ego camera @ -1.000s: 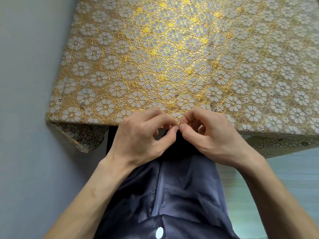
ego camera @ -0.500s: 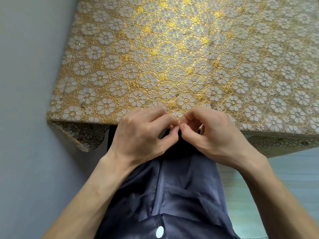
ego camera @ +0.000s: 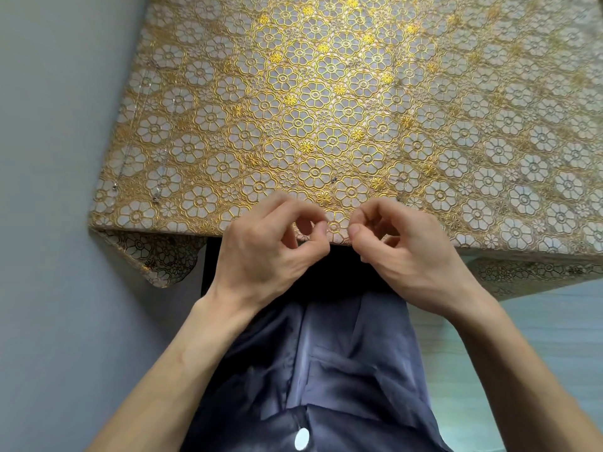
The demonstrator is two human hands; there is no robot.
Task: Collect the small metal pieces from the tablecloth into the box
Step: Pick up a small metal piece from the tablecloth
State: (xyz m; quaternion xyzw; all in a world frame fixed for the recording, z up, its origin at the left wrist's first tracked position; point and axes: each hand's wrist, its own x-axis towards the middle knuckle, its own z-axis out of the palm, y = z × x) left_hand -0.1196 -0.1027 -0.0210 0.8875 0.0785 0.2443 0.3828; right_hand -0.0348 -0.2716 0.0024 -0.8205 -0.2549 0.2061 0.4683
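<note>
Gold floral tablecloth [ego camera: 326, 93], one small metal piece [ego camera: 333, 180] plainly visible, one left hand [ego camera: 261, 249], one right hand [ego camera: 411, 256], fingers [ego camera: 293, 207] curled, any grip unclear, hands now apart, earlier fingertips touching

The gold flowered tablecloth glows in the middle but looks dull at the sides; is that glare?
In the head view, yes: light glints off the gold flower-patterned tablecloth in a bright central band, fading duller toward both sides. In the head view, deep shadow lies under the near edge, and the small metal pieces show only as specks.

Left hand [ego camera: 261, 249], right hand [ego camera: 411, 252], floral tablecloth [ego camera: 293, 93]
</note>
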